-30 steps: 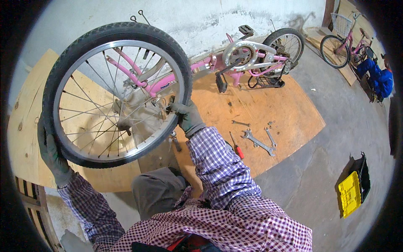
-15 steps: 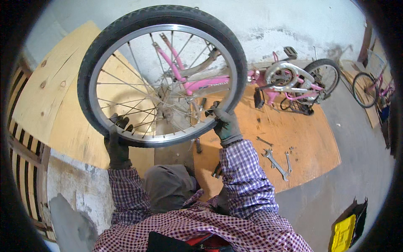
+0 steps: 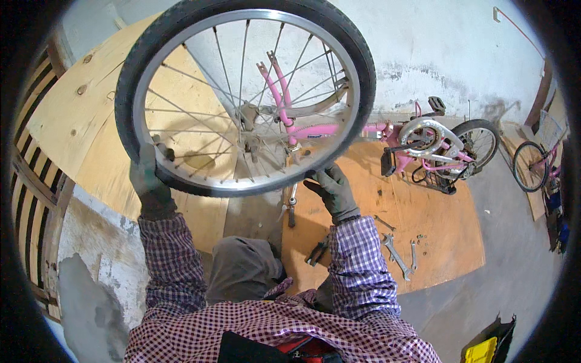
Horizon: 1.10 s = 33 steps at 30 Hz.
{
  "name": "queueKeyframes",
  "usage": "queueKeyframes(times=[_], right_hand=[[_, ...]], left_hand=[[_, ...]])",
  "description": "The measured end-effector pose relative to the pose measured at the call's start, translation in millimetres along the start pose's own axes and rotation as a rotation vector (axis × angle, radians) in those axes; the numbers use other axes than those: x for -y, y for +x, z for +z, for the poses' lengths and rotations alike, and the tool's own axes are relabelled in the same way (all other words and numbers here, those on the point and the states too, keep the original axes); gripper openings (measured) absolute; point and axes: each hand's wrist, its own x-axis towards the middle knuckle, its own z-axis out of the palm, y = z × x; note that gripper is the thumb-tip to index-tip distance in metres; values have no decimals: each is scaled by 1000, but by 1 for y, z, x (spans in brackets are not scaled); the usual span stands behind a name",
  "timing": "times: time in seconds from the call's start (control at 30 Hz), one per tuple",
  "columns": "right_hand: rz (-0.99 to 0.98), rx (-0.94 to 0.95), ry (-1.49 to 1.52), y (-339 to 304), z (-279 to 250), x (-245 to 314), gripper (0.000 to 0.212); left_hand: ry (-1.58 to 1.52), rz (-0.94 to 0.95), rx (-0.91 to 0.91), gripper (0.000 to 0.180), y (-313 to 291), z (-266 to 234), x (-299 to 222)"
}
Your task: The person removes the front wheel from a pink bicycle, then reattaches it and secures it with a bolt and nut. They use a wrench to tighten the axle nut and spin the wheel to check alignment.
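One loose bicycle wheel (image 3: 245,97) is held up by two gloved hands, left hand (image 3: 150,181) and right hand (image 3: 331,190); one pink bicycle frame (image 3: 387,136) lies on one plywood sheet (image 3: 442,242); two spanners (image 3: 402,257) lie there; one second bicycle (image 3: 535,163) stands apart.

Left hand (image 3: 148,181) raised, gripping; right hand (image 3: 334,190) likewise.
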Motion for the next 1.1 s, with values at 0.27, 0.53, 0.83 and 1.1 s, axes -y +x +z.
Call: queueKeyframes(times=[0.27,0.53,0.83,1.1], right_hand=[[118,-67,-73,17,15,-21,53],[257,-110,-166,65,11,-46,48],[382,83,-359,195,-21,-115,37],[430,89,-768,355,-71,-138,41]], left_hand=[[105,299,10,45,119,-36,-39],[203,417,-32,44,263,-36,-28],[403,496,-59,48,395,-9,69],[368,506,75,51,524,23,144]])
